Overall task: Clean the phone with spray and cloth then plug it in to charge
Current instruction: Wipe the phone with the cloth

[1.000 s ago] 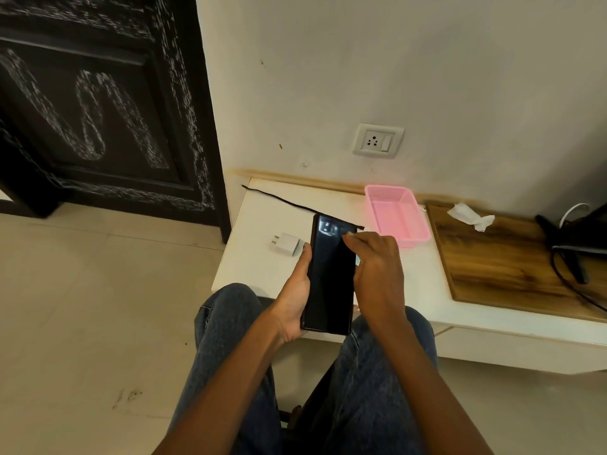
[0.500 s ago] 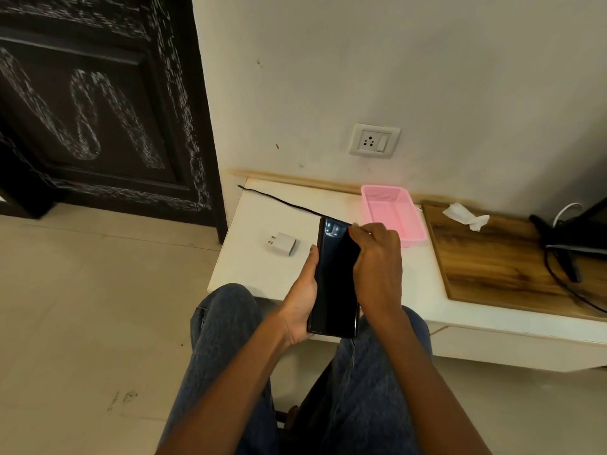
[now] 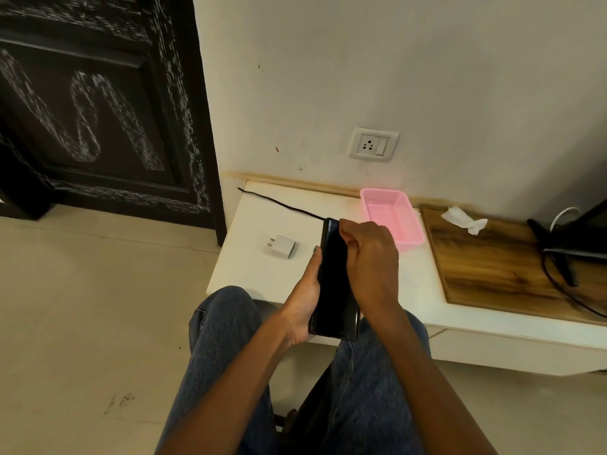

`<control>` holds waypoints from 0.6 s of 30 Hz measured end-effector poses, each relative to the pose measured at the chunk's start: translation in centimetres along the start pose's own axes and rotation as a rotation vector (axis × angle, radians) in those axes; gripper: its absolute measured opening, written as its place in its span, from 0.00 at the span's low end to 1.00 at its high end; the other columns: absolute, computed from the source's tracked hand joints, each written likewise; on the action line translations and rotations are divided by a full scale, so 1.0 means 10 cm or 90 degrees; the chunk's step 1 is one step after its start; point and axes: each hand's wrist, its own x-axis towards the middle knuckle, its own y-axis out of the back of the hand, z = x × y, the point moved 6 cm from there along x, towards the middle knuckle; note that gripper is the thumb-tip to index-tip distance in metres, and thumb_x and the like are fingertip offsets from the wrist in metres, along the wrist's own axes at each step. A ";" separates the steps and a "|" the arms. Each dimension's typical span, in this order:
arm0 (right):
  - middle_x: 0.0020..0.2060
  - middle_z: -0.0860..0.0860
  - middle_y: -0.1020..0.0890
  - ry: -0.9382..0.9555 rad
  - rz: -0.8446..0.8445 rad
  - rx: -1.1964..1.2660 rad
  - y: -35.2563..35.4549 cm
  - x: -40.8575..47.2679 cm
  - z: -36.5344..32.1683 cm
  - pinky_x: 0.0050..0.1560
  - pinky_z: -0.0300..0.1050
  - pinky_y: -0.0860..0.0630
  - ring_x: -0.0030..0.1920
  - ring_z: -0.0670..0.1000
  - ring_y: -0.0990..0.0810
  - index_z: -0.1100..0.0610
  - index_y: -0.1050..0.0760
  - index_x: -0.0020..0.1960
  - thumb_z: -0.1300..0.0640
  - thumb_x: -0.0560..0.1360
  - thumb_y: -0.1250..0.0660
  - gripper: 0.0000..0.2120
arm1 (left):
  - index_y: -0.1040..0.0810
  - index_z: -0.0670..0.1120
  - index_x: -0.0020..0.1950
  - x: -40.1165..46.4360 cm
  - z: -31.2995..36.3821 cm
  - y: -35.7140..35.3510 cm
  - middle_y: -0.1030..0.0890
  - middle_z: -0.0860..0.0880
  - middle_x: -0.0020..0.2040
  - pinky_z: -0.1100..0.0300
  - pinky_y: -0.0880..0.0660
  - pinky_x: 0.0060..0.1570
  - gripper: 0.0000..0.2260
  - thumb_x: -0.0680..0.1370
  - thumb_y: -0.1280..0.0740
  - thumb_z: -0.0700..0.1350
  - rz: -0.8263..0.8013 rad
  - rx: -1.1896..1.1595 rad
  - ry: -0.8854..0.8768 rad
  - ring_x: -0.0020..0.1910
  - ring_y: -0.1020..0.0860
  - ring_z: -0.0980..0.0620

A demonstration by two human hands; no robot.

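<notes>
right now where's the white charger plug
In the head view the white charger plug lies on the white table, just left of the phone, with the black cable behind it.

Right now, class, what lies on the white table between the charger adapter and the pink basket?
In the head view, the phone, gripped by the left hand, with the right hand on it.

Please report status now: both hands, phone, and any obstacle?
Left hand holds phone upright. Right hand curled at its top edge, cable running there. Adapter lies unplugged; socket free.
</notes>
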 end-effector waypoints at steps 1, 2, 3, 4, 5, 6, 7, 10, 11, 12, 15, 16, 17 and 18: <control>0.40 0.58 0.18 0.022 -0.014 -0.009 -0.02 -0.03 -0.02 0.40 0.50 0.23 0.43 0.57 0.23 0.63 0.21 0.46 0.69 0.73 0.38 0.08 | 0.16 0.58 0.51 0.00 0.01 0.01 0.15 0.47 0.54 0.55 0.20 0.49 0.26 0.75 0.47 0.70 -0.006 -0.006 -0.004 0.53 0.17 0.49; 0.41 0.56 0.18 0.039 -0.029 -0.020 -0.04 -0.07 -0.02 0.40 0.48 0.24 0.43 0.56 0.24 0.62 0.20 0.46 0.67 0.73 0.37 0.07 | 0.15 0.59 0.50 0.00 0.02 0.03 0.15 0.48 0.53 0.56 0.20 0.49 0.25 0.75 0.47 0.70 -0.011 -0.010 -0.007 0.53 0.17 0.49; 0.43 0.56 0.18 0.047 -0.035 -0.025 -0.06 -0.11 0.00 0.42 0.46 0.25 0.45 0.56 0.23 0.61 0.20 0.48 0.66 0.73 0.35 0.07 | 0.16 0.59 0.50 0.00 0.02 0.05 0.15 0.48 0.52 0.55 0.21 0.50 0.25 0.74 0.47 0.70 -0.010 -0.011 -0.008 0.52 0.17 0.49; 0.46 0.55 0.17 0.044 -0.033 -0.023 -0.05 -0.13 0.04 0.44 0.46 0.25 0.47 0.56 0.23 0.60 0.20 0.51 0.66 0.73 0.33 0.08 | 0.16 0.59 0.50 -0.01 0.02 0.06 0.15 0.48 0.52 0.54 0.21 0.52 0.25 0.74 0.47 0.71 -0.006 -0.009 -0.006 0.53 0.17 0.49; 0.48 0.56 0.17 0.031 -0.025 -0.020 -0.04 -0.13 0.08 0.46 0.47 0.25 0.49 0.57 0.22 0.61 0.20 0.53 0.67 0.72 0.32 0.10 | 0.16 0.59 0.51 -0.02 0.01 0.06 0.15 0.48 0.53 0.53 0.22 0.54 0.25 0.74 0.47 0.71 0.000 -0.005 -0.003 0.54 0.18 0.48; 0.49 0.56 0.17 0.015 -0.011 -0.016 -0.02 -0.12 0.11 0.47 0.47 0.24 0.50 0.58 0.22 0.61 0.20 0.54 0.68 0.71 0.31 0.12 | 0.16 0.59 0.52 -0.02 0.00 0.05 0.16 0.47 0.54 0.52 0.23 0.56 0.26 0.74 0.47 0.71 0.005 -0.001 0.000 0.55 0.18 0.48; 0.49 0.56 0.17 -0.003 0.004 -0.009 -0.01 -0.10 0.13 0.47 0.48 0.24 0.51 0.58 0.23 0.62 0.21 0.54 0.69 0.71 0.31 0.12 | 0.16 0.58 0.53 -0.02 -0.01 0.02 0.16 0.46 0.55 0.52 0.22 0.55 0.26 0.74 0.47 0.71 0.006 0.000 0.004 0.55 0.18 0.47; 0.50 0.56 0.17 -0.012 0.023 0.004 -0.01 -0.07 0.09 0.45 0.43 0.28 0.49 0.58 0.23 0.63 0.20 0.52 0.71 0.70 0.32 0.12 | 0.16 0.57 0.52 0.00 -0.01 -0.05 0.15 0.47 0.53 0.56 0.20 0.48 0.26 0.74 0.46 0.70 0.001 -0.010 0.004 0.53 0.17 0.48; 0.50 0.56 0.17 0.005 0.023 0.005 -0.02 -0.08 0.06 0.46 0.42 0.28 0.49 0.57 0.23 0.63 0.20 0.51 0.70 0.70 0.32 0.11 | 0.15 0.58 0.50 0.00 0.01 -0.05 0.15 0.47 0.52 0.56 0.20 0.47 0.25 0.73 0.45 0.70 -0.004 -0.014 -0.001 0.52 0.17 0.49; 0.50 0.56 0.17 0.027 0.014 0.005 -0.03 -0.10 0.04 0.47 0.42 0.27 0.50 0.57 0.22 0.63 0.20 0.52 0.70 0.70 0.31 0.11 | 0.15 0.59 0.49 0.01 0.02 -0.04 0.15 0.48 0.51 0.57 0.20 0.46 0.24 0.73 0.45 0.70 -0.006 -0.018 -0.006 0.51 0.17 0.49; 0.51 0.58 0.17 0.062 -0.023 0.003 -0.06 -0.17 0.07 0.52 0.44 0.27 0.51 0.59 0.20 0.64 0.21 0.56 0.70 0.68 0.28 0.16 | 0.15 0.58 0.50 -0.01 0.03 0.02 0.15 0.47 0.52 0.54 0.21 0.51 0.25 0.75 0.47 0.70 -0.003 -0.023 -0.012 0.53 0.17 0.48; 0.51 0.59 0.17 0.054 -0.018 0.008 -0.05 -0.17 0.11 0.52 0.47 0.26 0.51 0.61 0.20 0.64 0.21 0.56 0.71 0.68 0.28 0.17 | 0.15 0.58 0.51 -0.01 0.03 0.02 0.15 0.46 0.53 0.53 0.22 0.53 0.25 0.75 0.47 0.70 -0.001 -0.022 -0.010 0.54 0.18 0.47; 0.51 0.59 0.17 0.039 -0.005 0.015 -0.03 -0.15 0.15 0.53 0.49 0.25 0.51 0.62 0.20 0.65 0.21 0.55 0.72 0.68 0.28 0.17 | 0.16 0.58 0.51 -0.02 0.02 0.00 0.15 0.46 0.54 0.52 0.22 0.54 0.25 0.75 0.47 0.70 -0.001 -0.020 -0.008 0.54 0.18 0.47; 0.51 0.59 0.17 0.020 0.010 0.018 -0.02 -0.13 0.17 0.53 0.49 0.26 0.51 0.62 0.20 0.65 0.21 0.55 0.72 0.68 0.29 0.16 | 0.16 0.58 0.51 -0.02 0.01 -0.03 0.15 0.46 0.53 0.52 0.22 0.54 0.25 0.75 0.47 0.70 -0.002 -0.017 -0.008 0.54 0.18 0.47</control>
